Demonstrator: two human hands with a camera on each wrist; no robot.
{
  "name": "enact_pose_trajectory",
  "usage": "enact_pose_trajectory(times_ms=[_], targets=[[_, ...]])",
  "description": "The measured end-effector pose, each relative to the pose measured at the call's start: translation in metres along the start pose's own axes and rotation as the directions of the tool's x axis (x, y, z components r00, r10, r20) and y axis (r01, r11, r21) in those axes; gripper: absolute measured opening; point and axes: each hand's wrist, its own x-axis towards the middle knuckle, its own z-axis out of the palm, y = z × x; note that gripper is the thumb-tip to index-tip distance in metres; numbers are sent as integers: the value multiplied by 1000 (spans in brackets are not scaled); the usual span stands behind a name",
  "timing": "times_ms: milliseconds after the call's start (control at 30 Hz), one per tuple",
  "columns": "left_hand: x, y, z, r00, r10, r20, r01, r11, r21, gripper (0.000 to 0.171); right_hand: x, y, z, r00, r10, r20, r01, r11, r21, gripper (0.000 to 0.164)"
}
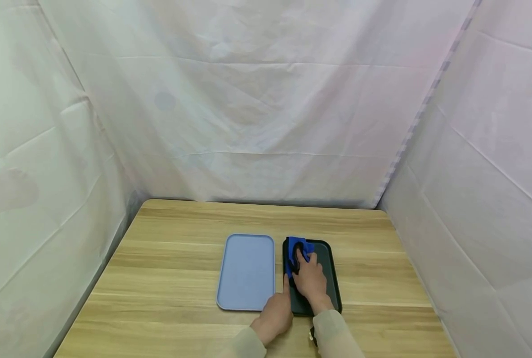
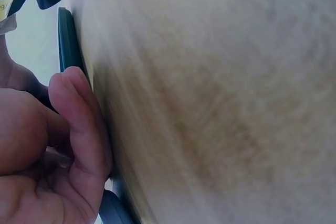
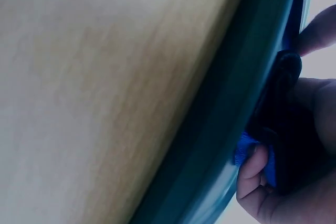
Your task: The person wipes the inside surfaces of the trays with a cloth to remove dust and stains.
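Observation:
A blue cloth with black parts point(image 1: 298, 247) lies bunched on the left side of the dark green tray point(image 1: 330, 274). My right hand point(image 1: 311, 281) is over this tray and grips the cloth. In the right wrist view, curled fingers hold the cloth's blue part point(image 3: 242, 148) close to the tray rim point(image 3: 231, 77). My left hand point(image 1: 277, 311) rests at the tray's near left edge, its index finger straight and touching the rim. Its other fingers point(image 2: 86, 135) are bent, low over the table in the left wrist view.
A light blue tray point(image 1: 247, 272) lies on the wooden table point(image 1: 172, 278) just left of the dark one, with a narrow gap between them. White cloth walls point(image 1: 257, 114) stand behind the table and along both sides.

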Motion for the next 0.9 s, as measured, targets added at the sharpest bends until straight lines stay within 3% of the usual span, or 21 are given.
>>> enact_pose_trajectory(times_ms=[333, 900], targets=[[-1, 0, -1, 1000, -21, 19, 22, 999, -29, 90, -6, 1, 3, 1000, 22, 15, -22, 1000, -15, 74], [-2, 0, -3, 1000, -9, -4, 9, 1000, 1, 88, -26, -2, -1, 999, 31, 21, -31, 1000, 0, 74]])
